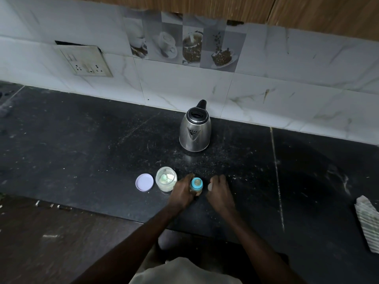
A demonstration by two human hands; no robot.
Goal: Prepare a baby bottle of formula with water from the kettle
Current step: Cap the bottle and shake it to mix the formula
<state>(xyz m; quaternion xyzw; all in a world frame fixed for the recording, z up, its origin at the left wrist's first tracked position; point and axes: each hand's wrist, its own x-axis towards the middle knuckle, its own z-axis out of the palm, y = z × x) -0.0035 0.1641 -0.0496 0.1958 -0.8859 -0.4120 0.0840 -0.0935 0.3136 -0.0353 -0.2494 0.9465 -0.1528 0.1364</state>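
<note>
A baby bottle [196, 185] with a blue collar and teat stands on the black counter [92, 152]. My left hand [182, 191] is wrapped around its body from the left. My right hand [218, 188] is just right of the bottle, fingers curled around a small clear cap [210, 187]. An open jar of white formula powder [166, 178] with a scoop inside stands left of the bottle. Its lilac lid [144, 182] lies flat further left. The steel kettle [195, 129] stands behind, lid down, spout toward me.
A folded striped cloth [368, 220] lies at the counter's right edge. A wall socket plate [85, 61] sits on the tiled backsplash at the left. The counter's front edge runs just below my hands.
</note>
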